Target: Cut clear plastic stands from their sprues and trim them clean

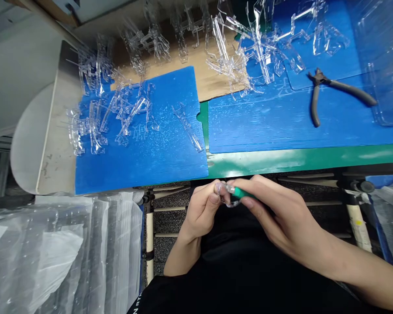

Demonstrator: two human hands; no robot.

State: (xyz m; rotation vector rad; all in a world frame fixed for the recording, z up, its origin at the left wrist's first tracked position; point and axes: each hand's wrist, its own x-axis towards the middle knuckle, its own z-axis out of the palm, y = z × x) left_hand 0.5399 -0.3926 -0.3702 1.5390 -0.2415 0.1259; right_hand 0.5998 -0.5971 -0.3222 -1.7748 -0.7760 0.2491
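1. Technique: the clear plastic piece point(220, 188) is probably best braced firmly, with the green-handled tool point(244, 193) worked lightly and its tip directed away from the left hand point(201, 207);
2. Pose: left grip, pinching the piece between thumb and fingers; right hand point(283, 209), wrapped around the tool handle, forearm slanting inward; piece held between both hands, just before the green surface point(281, 162).

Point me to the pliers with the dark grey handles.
In the head view, the pliers lie spread open on the blue sheeting at the upper right, beside the large clear plastic tray.
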